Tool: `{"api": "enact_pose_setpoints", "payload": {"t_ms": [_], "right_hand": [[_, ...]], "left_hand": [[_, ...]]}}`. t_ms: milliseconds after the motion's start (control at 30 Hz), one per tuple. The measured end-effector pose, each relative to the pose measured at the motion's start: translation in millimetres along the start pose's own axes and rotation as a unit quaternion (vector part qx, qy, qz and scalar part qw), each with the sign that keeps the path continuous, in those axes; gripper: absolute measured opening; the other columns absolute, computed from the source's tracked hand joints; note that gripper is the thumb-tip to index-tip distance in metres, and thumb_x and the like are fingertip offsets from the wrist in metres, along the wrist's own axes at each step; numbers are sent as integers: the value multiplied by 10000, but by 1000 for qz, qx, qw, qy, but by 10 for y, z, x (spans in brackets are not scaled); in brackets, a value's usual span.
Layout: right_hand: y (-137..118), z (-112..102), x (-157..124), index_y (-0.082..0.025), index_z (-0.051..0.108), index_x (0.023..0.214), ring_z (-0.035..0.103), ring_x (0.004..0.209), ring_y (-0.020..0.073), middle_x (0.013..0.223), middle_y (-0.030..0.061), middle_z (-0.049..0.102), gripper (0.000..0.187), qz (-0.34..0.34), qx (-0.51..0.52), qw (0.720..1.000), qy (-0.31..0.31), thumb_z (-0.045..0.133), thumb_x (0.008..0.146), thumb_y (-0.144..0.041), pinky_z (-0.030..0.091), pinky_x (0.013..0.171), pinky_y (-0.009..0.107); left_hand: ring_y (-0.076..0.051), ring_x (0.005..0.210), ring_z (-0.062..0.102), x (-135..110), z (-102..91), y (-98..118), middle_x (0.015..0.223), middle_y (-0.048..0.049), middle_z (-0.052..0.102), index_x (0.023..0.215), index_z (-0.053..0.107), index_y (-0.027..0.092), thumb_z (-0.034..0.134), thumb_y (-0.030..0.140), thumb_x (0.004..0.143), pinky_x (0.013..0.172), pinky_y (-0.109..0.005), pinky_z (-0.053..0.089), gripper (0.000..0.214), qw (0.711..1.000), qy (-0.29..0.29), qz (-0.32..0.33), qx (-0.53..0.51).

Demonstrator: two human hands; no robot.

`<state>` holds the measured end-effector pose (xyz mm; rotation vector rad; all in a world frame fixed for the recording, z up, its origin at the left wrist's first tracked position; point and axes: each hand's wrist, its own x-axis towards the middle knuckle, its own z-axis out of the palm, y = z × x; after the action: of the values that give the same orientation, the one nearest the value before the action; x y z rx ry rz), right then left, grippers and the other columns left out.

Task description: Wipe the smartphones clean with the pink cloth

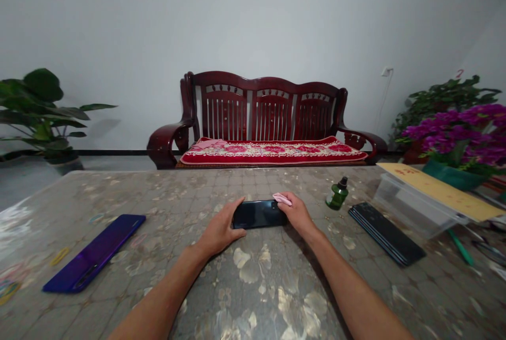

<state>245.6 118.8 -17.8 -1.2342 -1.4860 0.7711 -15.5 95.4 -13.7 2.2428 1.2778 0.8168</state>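
Observation:
A dark smartphone point(259, 214) lies sideways between my hands, just above or on the patterned tabletop. My left hand point(222, 228) grips its left end, thumb along the near edge and fingers at the far edge. At the phone's right end, my right hand point(296, 214) pinches a small folded pink cloth point(282, 198) against the corner near the camera area. Right of my right hand stands a green bottle with a black top point(337, 193). Beside it lies a stack of dark phones point(385, 233). A blue-purple phone point(95, 255) rests to the left.
A clear plastic box point(413, 205) with a yellow sheet on top stands at the right, near a pot of purple flowers point(458, 134). Rubber bands point(59, 256) lie at the left. Beyond the table point(245, 298) is a wooden bench point(272, 108) with a red cushion.

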Motion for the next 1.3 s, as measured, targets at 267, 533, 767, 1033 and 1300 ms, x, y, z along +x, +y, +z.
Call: {"api": "enact_pose_setpoints", "payload": {"t_ms": [267,533,767,1033,1300], "right_hand": [[-43,-31,-70,-224,693,997,670,945,212,980,21,743,258,-14,-68,997,-41,520,824,-303,487,875,330],[-9,-7,-121,-247,694,1002,647,912,200,969,28,724,236,-55,-205,977,-21,490,886,-272,481,815,297],[9,-30,-115,-217,709,994,613,950,200,977,54,684,232,-62,-206,977,3,528,849,-202,473,862,313],[-67,-90,-217,-198,732,961,620,868,184,922,57,641,202,-56,-263,963,-11,611,804,-158,478,818,286],[-235,3,-360,-214,718,918,583,861,162,872,45,606,209,-153,-329,929,-77,510,932,-198,447,775,240]], "left_hand": [[-273,1232,509,12,-39,31,1317,-106,514,1349,478,220,705,226,721,1072,-412,396,669,999,-17,-4,27],[-282,1070,586,-1,-93,75,1133,-104,596,1266,548,181,696,381,764,933,-371,460,561,994,-56,8,94],[-274,1034,587,-8,-87,143,1080,-83,608,1189,596,197,709,355,725,921,-355,458,503,992,-54,-1,110],[-284,1028,586,-48,-66,198,1083,-100,597,1167,617,181,720,386,710,913,-356,467,512,989,-41,-12,139],[-282,1040,582,-72,-42,204,1058,-85,612,1152,634,198,731,394,697,915,-353,461,505,989,-29,-29,140]]}}
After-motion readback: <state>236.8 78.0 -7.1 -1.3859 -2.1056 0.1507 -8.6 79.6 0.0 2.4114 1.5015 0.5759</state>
